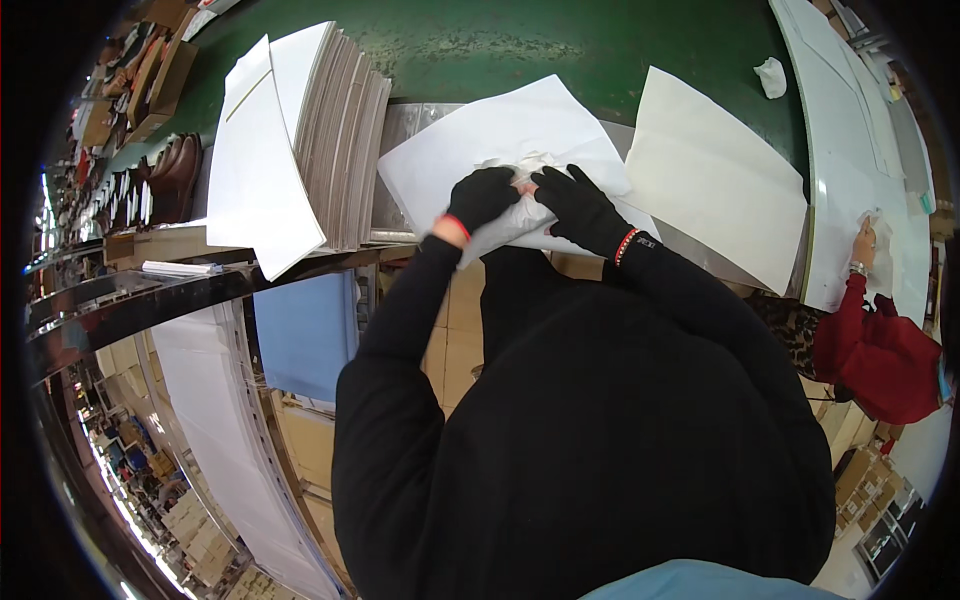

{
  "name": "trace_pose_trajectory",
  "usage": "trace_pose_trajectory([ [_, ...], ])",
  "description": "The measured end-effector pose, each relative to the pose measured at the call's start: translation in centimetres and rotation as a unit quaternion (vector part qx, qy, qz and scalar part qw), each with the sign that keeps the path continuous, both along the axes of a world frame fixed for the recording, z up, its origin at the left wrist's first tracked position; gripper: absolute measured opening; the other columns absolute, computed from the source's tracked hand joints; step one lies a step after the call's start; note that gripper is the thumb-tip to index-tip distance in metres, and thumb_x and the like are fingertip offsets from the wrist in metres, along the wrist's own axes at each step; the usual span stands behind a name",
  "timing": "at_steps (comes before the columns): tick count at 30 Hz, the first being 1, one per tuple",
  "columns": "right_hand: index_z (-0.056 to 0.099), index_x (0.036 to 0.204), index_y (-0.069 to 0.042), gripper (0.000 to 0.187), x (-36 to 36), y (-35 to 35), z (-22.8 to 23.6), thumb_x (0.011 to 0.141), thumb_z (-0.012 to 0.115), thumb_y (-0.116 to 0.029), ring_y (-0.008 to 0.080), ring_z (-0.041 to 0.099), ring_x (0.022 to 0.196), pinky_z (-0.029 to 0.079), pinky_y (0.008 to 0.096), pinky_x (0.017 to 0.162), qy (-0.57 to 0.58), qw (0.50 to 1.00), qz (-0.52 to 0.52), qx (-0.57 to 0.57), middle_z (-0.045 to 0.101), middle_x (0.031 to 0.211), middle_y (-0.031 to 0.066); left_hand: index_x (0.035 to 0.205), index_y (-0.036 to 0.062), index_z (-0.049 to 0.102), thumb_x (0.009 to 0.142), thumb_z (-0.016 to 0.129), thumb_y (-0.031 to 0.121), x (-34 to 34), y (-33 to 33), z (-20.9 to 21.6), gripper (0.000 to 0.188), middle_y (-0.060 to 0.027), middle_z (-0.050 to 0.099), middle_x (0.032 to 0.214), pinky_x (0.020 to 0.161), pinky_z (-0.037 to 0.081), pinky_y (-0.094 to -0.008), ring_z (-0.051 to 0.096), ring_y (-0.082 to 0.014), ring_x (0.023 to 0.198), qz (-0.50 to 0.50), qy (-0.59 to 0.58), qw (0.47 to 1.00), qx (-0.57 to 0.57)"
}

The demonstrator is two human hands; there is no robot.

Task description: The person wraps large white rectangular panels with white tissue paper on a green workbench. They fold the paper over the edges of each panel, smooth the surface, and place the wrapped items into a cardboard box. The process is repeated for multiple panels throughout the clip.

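Note:
Crumpled white paper is bunched between my two hands over a large white sheet on the table. My left hand, in a black glove with a red band at the wrist, has its fingers closed on the crumpled paper. From the right, my right hand, also gloved in black, pinches the same bunch, with some fingers lifted. Bare fingertips show where the hands meet. Whether anything lies inside the bunched paper is hidden.
To the left stands a tall stack of boards with white sheets on top. Another large sheet lies at right. Brown boots stand far left. A crumpled scrap lies on the green table. A co-worker's red sleeve is at right.

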State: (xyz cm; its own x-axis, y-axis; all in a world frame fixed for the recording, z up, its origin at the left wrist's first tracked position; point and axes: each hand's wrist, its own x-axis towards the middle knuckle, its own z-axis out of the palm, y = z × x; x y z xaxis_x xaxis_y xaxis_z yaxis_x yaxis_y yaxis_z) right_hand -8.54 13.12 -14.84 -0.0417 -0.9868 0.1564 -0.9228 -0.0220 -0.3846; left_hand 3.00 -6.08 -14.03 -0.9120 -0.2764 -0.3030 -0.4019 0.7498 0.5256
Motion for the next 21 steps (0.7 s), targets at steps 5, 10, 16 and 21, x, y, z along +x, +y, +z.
trace_pose_trajectory([
  [5,0.058,0.12,-0.01,0.057,-1.0,-2.1,0.7,0.068,0.078,-0.022,0.0264,0.053,0.114,0.036,0.0433,0.099,-0.06,0.997,-0.007,0.039,0.06,0.116,0.0106,0.13,0.0083,0.05,0.067,0.076,0.022,3.7,6.6,4.6,0.069,-0.0153,0.06,0.106,0.083,0.046,-0.0415,0.059,-0.0325,0.097,0.035,0.273,0.949,-0.156],
  [10,0.062,0.113,-0.008,0.055,-5.3,-4.9,0.4,0.071,0.073,-0.041,0.0321,0.06,0.098,0.046,0.0429,0.083,-0.182,0.98,0.028,0.08,0.065,0.106,0.0141,0.125,0.0121,0.051,0.07,0.077,0.027,3.4,3.0,1.3,0.063,-0.0138,0.065,0.094,0.074,0.049,-0.0425,0.063,-0.0329,0.086,0.072,0.128,0.989,-0.027],
  [16,0.061,0.113,-0.009,0.047,-5.9,-8.6,2.1,0.077,0.07,-0.038,0.03,0.061,0.094,0.048,0.0406,0.081,-0.113,0.99,-0.079,0.019,0.064,0.105,0.0123,0.106,0.0059,0.062,0.086,0.063,0.047,-0.2,-5.2,-1.2,0.045,-0.0138,0.066,0.1,0.081,0.049,-0.037,0.065,-0.0263,0.094,0.073,0.024,0.975,0.207],
  [21,0.063,0.104,-0.008,0.037,-4.8,-9.7,0.0,0.075,0.069,-0.029,0.0277,0.06,0.088,0.047,0.0418,0.076,-0.039,0.98,-0.094,-0.171,0.062,0.1,0.012,0.088,0.0068,0.066,0.085,0.059,0.049,-0.4,-3.0,-0.9,0.043,-0.0166,0.066,0.093,0.074,0.05,-0.0435,0.063,-0.0354,0.086,0.082,0.086,0.978,-0.169],
])
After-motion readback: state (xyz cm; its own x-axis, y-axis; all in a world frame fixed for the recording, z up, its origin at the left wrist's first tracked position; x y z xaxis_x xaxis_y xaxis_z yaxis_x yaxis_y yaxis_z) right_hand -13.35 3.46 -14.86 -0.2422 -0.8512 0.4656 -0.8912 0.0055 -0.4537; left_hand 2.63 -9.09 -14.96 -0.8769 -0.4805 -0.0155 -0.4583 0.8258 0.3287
